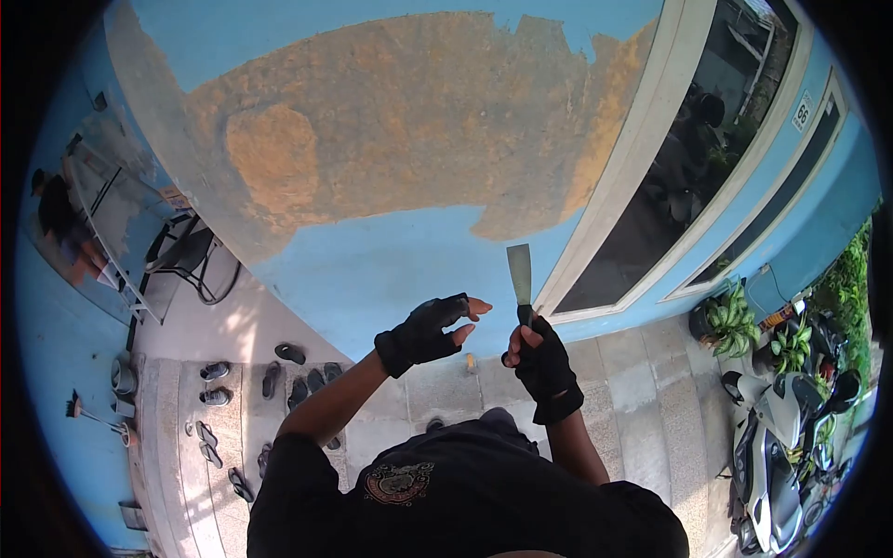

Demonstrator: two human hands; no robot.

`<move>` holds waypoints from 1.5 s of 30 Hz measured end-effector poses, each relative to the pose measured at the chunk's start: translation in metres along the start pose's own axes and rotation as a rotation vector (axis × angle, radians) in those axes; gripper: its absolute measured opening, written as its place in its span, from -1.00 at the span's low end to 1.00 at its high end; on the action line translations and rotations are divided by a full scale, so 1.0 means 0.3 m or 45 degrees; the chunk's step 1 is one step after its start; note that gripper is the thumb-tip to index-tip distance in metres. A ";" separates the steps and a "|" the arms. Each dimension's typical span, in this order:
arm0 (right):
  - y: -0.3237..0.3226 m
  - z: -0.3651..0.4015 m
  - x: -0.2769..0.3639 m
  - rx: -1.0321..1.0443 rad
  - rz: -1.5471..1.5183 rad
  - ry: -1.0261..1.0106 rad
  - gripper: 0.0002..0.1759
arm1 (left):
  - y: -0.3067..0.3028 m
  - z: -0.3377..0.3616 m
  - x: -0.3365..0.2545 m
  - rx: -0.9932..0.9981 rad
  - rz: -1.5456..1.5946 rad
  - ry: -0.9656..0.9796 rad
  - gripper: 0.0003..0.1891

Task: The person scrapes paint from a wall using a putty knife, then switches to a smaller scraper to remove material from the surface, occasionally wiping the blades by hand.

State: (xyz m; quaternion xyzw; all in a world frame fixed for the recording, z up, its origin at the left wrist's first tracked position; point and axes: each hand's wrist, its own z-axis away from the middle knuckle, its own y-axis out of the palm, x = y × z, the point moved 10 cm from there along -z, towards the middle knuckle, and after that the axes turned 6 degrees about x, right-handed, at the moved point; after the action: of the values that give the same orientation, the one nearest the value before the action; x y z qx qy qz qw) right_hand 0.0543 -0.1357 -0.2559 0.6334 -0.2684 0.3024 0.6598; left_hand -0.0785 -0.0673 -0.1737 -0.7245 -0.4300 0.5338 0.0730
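Both hands wear black fingerless gloves. My right hand (539,361) is wrapped round the dark handle of a putty knife (521,277), whose wide metal blade points up toward the wall. To its left, my left hand (430,332) is held in the air with fingers apart and nothing in it. In front of me stands a blue wall (400,270); a large patch of it (409,121) has lost its paint and shows grey and orange-brown plaster with ragged edges.
A framed window (651,195) is right of the patch. A folding chair (191,256), a ladder (102,223) and a person (65,219) are at left. Sandals (216,396) lie on the floor. Potted plants (730,321) and a motorbike (772,456) stand at right.
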 end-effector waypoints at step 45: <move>0.165 -0.482 0.782 0.934 -0.788 0.239 -0.65 | -0.124 -1.290 -0.341 0.175 -1.170 0.689 -0.71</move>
State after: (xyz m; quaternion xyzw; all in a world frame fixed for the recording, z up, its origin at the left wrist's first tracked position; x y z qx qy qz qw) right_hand 0.1715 0.0232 -0.0575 0.8442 0.1176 0.2224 0.4733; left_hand 0.2187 0.0208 0.0824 -0.5670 -0.6326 0.2681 0.4544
